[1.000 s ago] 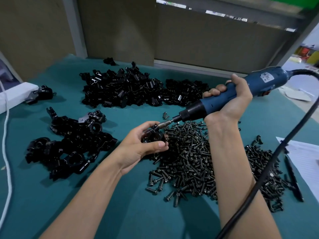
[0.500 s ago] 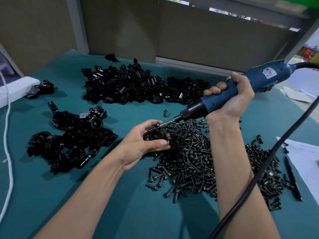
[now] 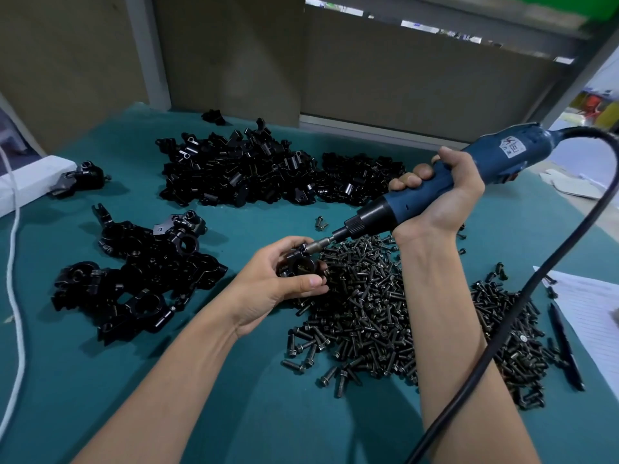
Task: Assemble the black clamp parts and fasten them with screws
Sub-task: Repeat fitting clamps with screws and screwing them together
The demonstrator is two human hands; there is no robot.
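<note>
My left hand (image 3: 268, 286) grips a black clamp (image 3: 299, 266) just above the left edge of the screw pile (image 3: 402, 306). My right hand (image 3: 442, 192) holds a blue electric screwdriver (image 3: 435, 182), tilted down to the left. Its bit (image 3: 316, 245) meets the top of the clamp. A heap of loose black clamp parts (image 3: 268, 172) lies at the back of the table. Assembled clamps (image 3: 140, 272) lie in a pile at the left.
The screwdriver's black cord (image 3: 522, 296) loops down over my right forearm. Paper (image 3: 596, 306) and a black pen (image 3: 566, 346) lie at the right edge. At the far left are a white box (image 3: 30, 182), a white cable (image 3: 13, 262) and a single clamp (image 3: 80, 177). The table has a green mat (image 3: 234, 396).
The hands, clamp and screwdriver keep almost the same pose; the bit stays on the clamp. The view has shifted slightly.
</note>
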